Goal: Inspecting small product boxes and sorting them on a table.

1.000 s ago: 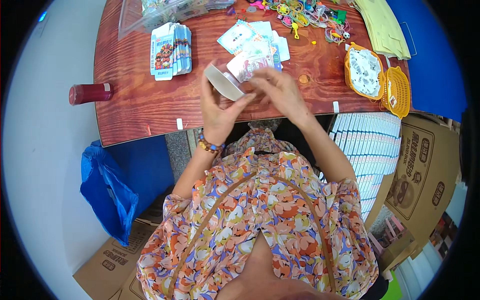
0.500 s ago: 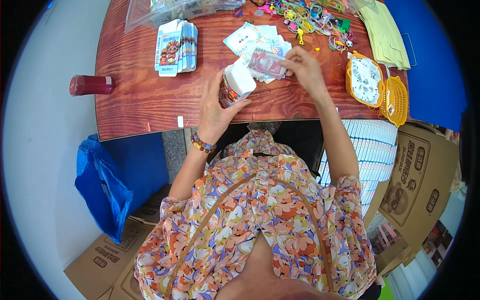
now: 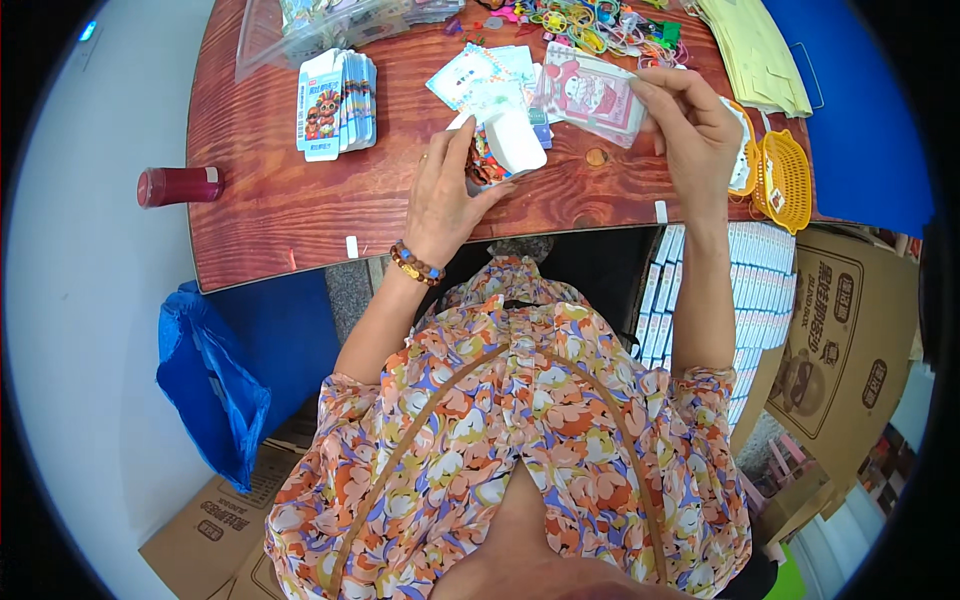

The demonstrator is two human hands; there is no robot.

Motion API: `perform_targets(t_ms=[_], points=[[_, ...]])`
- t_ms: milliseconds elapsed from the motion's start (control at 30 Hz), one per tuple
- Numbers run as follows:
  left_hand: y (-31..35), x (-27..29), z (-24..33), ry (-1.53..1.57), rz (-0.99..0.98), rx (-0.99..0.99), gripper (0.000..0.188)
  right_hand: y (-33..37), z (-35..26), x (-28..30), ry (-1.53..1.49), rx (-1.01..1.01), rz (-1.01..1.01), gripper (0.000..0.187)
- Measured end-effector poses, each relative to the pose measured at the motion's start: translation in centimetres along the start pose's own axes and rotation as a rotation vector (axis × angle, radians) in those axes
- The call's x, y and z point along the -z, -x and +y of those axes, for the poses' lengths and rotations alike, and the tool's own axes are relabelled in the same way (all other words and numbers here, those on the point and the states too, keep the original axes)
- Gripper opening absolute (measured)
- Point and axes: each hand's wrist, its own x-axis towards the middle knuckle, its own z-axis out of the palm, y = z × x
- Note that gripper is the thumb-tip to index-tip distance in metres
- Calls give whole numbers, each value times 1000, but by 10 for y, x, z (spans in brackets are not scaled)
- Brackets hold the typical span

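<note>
My left hand (image 3: 440, 195) is wrapped round a small printed cardboard box (image 3: 517, 142) whose open white end faces up and right. Between the thumb and fingers of my right hand (image 3: 690, 125) is a clear plastic packet with a pink cartoon design (image 3: 595, 97), held to the right of the box. Behind the box lies a loose pile of printed cards and clear packets (image 3: 480, 72), partly covered by the box and the packet. To the left stands a tight row of flat blue-and-white cartons (image 3: 338, 105).
Colourful trinkets and cords (image 3: 600, 25) lie at the back, beside a clear plastic bin (image 3: 300, 45). Yellow baskets (image 3: 785, 180) and yellow sheets (image 3: 755, 55) are on the right. A dark red jar (image 3: 180, 187) sits at the left edge. Packed boxes (image 3: 755, 275) stand below the table.
My right hand has moved right with the pink packet, away from the box, and the packet's face now shows more fully. The left hand and box have shifted slightly right.
</note>
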Motion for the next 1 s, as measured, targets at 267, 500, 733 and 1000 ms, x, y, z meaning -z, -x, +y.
perform_targets(t_ms=[267,500,733,1000], points=[[-3,-3,1,23,-16,3,87,5,15,-8,319,25,-377,9],[-5,-6,7,-50,-20,-157,90,-5,12,-22,493,-8,-564,12],[-4,-11,6,-25,-13,-135,87,-1,24,-40,396,-111,-587,17],[-9,-17,8,-53,-6,-142,87,11,40,-48,759,86,-508,19]])
